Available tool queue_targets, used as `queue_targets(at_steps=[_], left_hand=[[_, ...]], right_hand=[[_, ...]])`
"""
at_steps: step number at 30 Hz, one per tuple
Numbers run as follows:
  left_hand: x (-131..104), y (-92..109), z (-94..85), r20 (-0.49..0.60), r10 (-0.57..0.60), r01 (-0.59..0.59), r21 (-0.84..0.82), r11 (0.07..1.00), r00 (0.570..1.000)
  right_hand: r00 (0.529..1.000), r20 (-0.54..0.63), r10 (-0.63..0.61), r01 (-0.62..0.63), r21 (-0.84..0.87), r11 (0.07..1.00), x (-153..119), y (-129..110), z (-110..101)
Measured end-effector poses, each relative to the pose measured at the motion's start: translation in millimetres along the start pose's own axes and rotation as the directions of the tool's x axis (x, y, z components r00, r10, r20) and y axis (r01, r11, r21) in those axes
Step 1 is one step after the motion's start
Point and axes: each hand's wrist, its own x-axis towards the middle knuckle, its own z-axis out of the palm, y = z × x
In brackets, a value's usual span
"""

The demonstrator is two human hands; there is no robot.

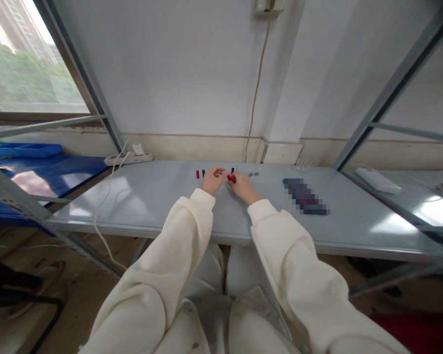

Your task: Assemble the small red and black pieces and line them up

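Above the grey table, my right hand (242, 186) pinches a small red cylinder (229, 177) between its fingertips. Close beside it is my left hand (214, 180), with its fingers partly bent and apart; nothing shows in its grasp. A small black cylinder (232, 170) stands just behind my right fingers, partly covered by them. To the left of my left hand, another red cylinder (197, 174) and a second black cylinder (203, 173) stand upright. Several small metal pieces (253, 174) lie right of my right hand, too small to make out.
The grey table (162, 196) runs along the wall. A power strip (129, 158) with a white cable (105, 196) is at its left end. A dark, pixelated flat object (305, 196) lies on the right. Metal frame posts (398, 73) rise at both sides.
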Motion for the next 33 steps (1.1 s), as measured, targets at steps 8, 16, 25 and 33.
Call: queue_targets(at_steps=[8, 16, 25, 33], left_hand=[[12, 6, -22.7, -0.450, -0.327, 0.175, -0.346, 0.922, 0.831], [13, 4, -24.5, -0.481, -0.425, 0.175, -0.480, 0.860, 0.767], [13, 2, -25.1, -0.475, -0.437, 0.160, -0.515, 0.842, 0.764], [12, 3, -22.5, -0.452, -0.454, 0.199, -0.505, 0.840, 0.768]], right_hand=[[0.987, 0.141, 0.075, -0.089, 0.092, 0.992, 24, -29, 17], [0.984, 0.151, 0.098, -0.103, 0.024, 0.994, 46, -39, 41], [0.974, 0.175, 0.145, -0.147, -0.005, 0.989, 53, -43, 56], [0.963, 0.204, 0.175, -0.168, -0.050, 0.984, 50, -46, 48]])
